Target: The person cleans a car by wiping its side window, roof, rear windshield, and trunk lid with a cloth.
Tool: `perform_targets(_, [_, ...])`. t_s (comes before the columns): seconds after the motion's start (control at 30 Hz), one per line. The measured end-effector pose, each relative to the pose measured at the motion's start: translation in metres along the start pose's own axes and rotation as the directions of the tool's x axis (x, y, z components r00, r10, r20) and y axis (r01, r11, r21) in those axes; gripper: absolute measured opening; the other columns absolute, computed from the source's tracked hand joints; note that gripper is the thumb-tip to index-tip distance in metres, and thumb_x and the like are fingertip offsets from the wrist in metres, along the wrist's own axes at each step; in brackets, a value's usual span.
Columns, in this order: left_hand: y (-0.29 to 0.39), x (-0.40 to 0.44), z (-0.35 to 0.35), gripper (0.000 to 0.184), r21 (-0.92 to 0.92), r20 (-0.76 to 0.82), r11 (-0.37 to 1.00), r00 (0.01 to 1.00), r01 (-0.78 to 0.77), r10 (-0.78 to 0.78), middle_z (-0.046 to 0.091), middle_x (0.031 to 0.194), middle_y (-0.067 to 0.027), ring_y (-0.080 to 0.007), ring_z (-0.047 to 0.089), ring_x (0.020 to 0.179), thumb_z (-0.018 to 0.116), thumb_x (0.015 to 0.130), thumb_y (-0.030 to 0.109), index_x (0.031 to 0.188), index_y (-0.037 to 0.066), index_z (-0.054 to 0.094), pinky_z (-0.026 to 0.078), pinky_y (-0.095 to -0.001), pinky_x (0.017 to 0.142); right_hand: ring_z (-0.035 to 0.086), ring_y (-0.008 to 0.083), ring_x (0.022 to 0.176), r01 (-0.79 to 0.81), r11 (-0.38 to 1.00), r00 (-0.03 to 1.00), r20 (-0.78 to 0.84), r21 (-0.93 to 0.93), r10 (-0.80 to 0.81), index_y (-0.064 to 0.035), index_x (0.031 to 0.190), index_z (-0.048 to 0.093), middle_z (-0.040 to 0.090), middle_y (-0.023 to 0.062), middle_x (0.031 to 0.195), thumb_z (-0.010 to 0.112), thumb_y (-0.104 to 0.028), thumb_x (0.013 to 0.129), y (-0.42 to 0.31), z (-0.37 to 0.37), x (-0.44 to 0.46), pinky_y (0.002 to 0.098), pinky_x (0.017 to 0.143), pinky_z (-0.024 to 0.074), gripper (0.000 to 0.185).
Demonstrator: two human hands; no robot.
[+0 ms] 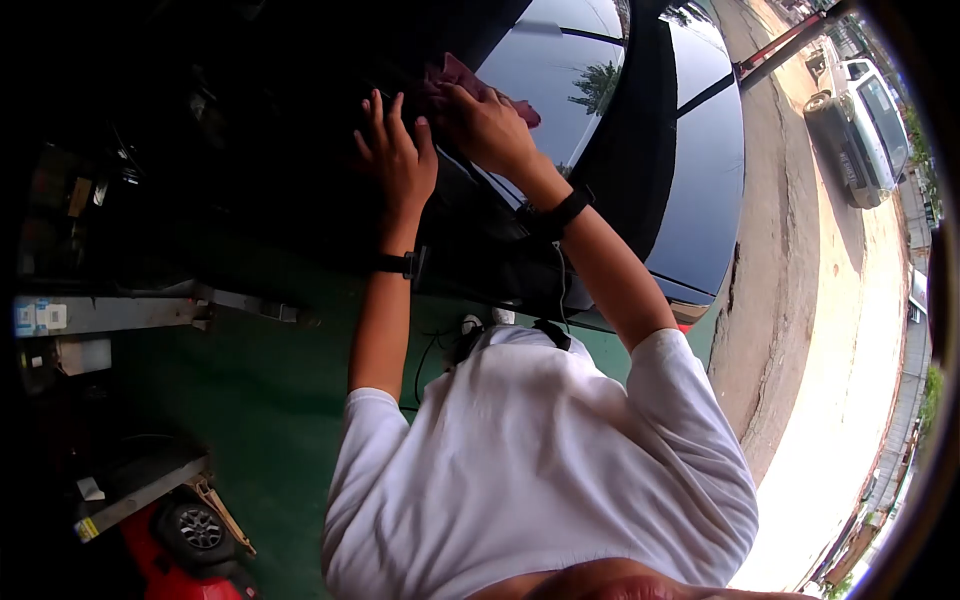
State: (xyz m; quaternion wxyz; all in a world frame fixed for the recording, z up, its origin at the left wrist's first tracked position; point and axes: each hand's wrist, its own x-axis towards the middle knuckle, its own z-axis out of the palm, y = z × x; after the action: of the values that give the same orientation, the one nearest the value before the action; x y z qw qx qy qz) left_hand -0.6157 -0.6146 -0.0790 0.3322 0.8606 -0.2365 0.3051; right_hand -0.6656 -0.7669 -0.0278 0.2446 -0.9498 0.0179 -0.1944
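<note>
A dark, glossy car (590,240) fills the upper middle, with sky and a tree mirrored in its rear glass (560,70). My right hand (488,130) presses a dark reddish cloth (455,75) against the car near the edge of the glass. Part of the cloth sticks out past the fingers on the right. To the left of it, my left hand (398,152) rests with its fingers spread on or just over the black bodywork, holding nothing. Both wrists wear black bands.
Grey metal lift arms (130,313) reach in at the left over the green floor (270,400). At lower left is a red object with a wheel (200,527). A thin cable hangs near my body. Outside, at right, a white pickup (865,130) stands on concrete.
</note>
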Motion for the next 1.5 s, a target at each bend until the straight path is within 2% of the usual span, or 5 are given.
perform_targets(0.27, [-0.004,0.019,0.011,0.051,0.131,-0.061,0.991,0.998,-0.015,0.023,0.047,0.154,-0.0159,-0.0352,0.031,0.15,0.045,0.104,0.032,0.147,0.005,0.05,0.013,-0.0658,0.119,0.059,0.0488,0.118,0.294,0.906,0.955,0.044,-0.304,-0.295,-0.0296,0.145,0.054,0.06,0.0253,0.127,0.068,-0.041,0.09,-0.009,0.018,0.082,0.0523,0.096,0.0542,0.058])
perform_targets(0.8, [0.001,0.016,0.02,0.044,0.325,-0.09,0.945,0.994,-0.027,0.059,0.05,0.152,-0.011,-0.0376,0.035,0.148,0.048,0.101,0.033,0.138,0.013,0.063,0.019,-0.065,0.118,0.066,0.0459,0.109,-0.534,0.84,0.845,-0.031,-0.095,0.534,-0.0235,0.139,0.048,0.069,0.0231,0.12,0.052,-0.057,0.094,0.223,-0.023,0.021,0.0515,0.09,0.0539,0.057])
perform_targets(0.87, [-0.002,0.015,0.022,0.044,0.355,-0.079,0.934,0.995,-0.031,0.063,0.047,0.155,-0.0073,-0.0352,0.034,0.149,0.051,0.1,0.033,0.141,0.019,0.06,0.019,-0.0645,0.118,0.072,0.041,0.098,-0.53,0.833,0.844,0.002,-0.158,0.537,0.004,0.14,0.048,0.073,0.0237,0.106,0.049,-0.055,0.096,0.209,-0.024,-0.003,0.0484,0.084,0.0574,0.073])
perform_targets(1.13, [-0.002,0.016,0.018,0.048,0.37,-0.047,0.927,0.996,-0.051,0.073,0.046,0.156,-0.0095,-0.0369,0.031,0.15,0.055,0.095,0.029,0.141,0.015,0.059,0.018,-0.0659,0.118,0.071,0.0367,0.063,-0.193,0.981,0.979,0.066,-0.026,0.194,0.0272,0.135,0.034,0.069,0.0249,0.072,0.052,-0.04,0.098,0.063,0.029,-0.089,0.0443,0.056,0.0559,0.079])
perform_targets(1.5, [-0.004,0.015,0.02,0.049,0.362,-0.051,0.931,0.996,-0.054,0.078,0.047,0.154,-0.0079,-0.0353,0.03,0.151,0.056,0.094,0.029,0.141,0.015,0.059,0.016,-0.0648,0.119,0.073,0.0402,0.079,-0.41,0.911,0.907,-0.082,0.039,0.412,0.0047,0.112,0.06,0.074,0.0213,0.086,0.057,-0.041,0.096,0.115,-0.005,-0.019,0.0487,0.069,0.0581,0.049])
